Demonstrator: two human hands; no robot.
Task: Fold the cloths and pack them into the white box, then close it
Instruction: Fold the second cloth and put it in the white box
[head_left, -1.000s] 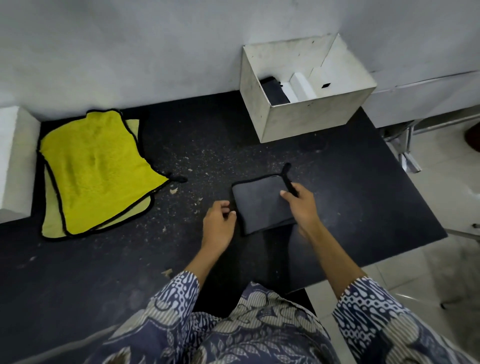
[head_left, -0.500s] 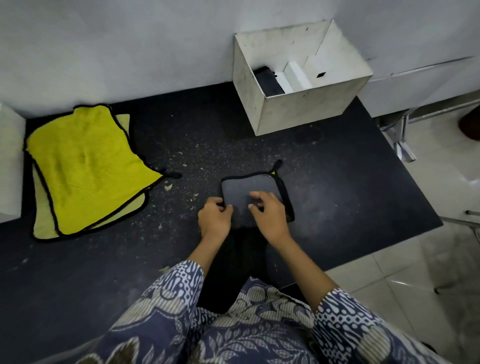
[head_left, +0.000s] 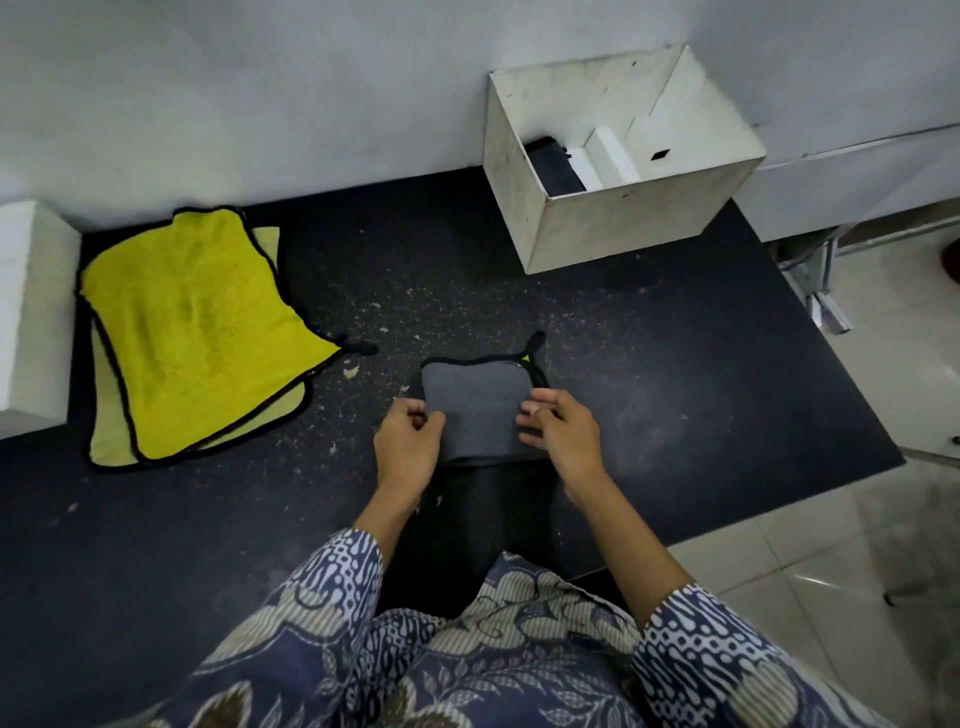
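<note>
Both hands have shifted since half a second ago: the right hand (head_left: 563, 439), which was pressing flat on top of the grey cloth (head_left: 475, 408), now sits at the cloth's right edge, and the left hand (head_left: 408, 447) has closed on the left edge. Nearest the camera are the patterned blue and white sleeves (head_left: 332, 587) and shirt. From them the bare forearms reach forward over the black table (head_left: 675, 415). The left hand pinches the folded grey cloth's left edge between thumb and curled fingers. The right hand's fingers are bent in against the right edge, touching it; whether they actually grip it I cannot tell. The cloth is a small folded piece with black trim, its near edge raised a little off the table between the hands, a black loop and a speck of yellow at its far right corner. Crumbs and pale specks are scattered on the table around and beyond it. Further off to the left lie the yellow cloths (head_left: 192, 332), one on top of another, flat and unfolded, with black edging. A white block (head_left: 31, 317) stands just left of them. At the far right, against the grey wall (head_left: 260, 93), stands the white box (head_left: 623, 223), open, with a dark cloth and white inner flaps visible inside.
</note>
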